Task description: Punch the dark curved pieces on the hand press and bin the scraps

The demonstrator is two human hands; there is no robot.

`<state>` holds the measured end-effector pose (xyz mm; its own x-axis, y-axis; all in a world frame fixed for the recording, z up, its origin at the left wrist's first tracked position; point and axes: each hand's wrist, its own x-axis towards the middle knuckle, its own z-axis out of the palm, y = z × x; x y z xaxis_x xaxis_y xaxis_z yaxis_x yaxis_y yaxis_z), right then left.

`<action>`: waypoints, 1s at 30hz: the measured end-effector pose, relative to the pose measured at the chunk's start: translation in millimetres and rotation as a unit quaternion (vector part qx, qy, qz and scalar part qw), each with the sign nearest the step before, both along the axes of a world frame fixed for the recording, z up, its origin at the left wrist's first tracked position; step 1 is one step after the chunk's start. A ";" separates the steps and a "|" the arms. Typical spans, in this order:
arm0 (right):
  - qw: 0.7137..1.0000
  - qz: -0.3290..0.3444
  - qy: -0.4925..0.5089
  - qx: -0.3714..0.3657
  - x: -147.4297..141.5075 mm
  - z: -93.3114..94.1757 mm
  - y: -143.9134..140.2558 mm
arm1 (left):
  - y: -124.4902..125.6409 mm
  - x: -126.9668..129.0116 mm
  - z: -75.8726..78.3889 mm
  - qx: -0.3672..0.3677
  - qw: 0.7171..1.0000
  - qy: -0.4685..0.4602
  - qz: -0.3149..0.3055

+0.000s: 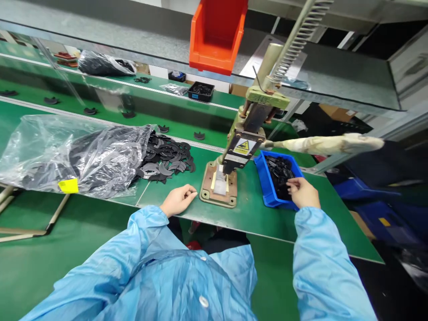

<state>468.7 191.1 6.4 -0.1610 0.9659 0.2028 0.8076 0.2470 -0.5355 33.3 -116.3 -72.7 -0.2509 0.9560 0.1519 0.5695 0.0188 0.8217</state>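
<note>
Left hand (178,199) at centre frame, resting on the green desk (261,214), grip curled together around a small dark piece, hard to make out. Right hand (302,191) right of centre, at the near rim of the blue plastic bin (264,183) of black flat parts, fingertips pinched on one black part (290,180). Between both hands, the olive-green manual lever press (234,156). Left of centre, a loose heap of black crescent-shaped gaskets (167,158) spilling from a clear plastic bag (67,151). Top centre, an orange plastic bin (217,33).

A green desk (50,267) fills the lower frame; green conveyor lanes (100,96) run across the upper left beneath a grey metal shelf (133,35).
</note>
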 end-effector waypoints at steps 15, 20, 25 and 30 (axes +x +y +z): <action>0.849 0.166 0.496 -0.079 -130.8 -8.0 -187.8 | 7.1 64.9 48.6 0.163 0.971 -0.168 -0.056; 0.807 0.210 0.528 -0.161 -166.8 -19.8 -237.5 | 0.3 83.6 74.6 0.206 0.959 -0.137 -0.142; 0.791 0.219 0.534 -0.200 -173.4 -29.1 -251.6 | -13.9 78.1 67.7 0.204 0.963 -0.113 -0.132; 0.789 0.222 0.532 -0.211 -177.1 -28.4 -254.3 | -19.9 75.9 63.9 0.192 0.966 -0.125 -0.121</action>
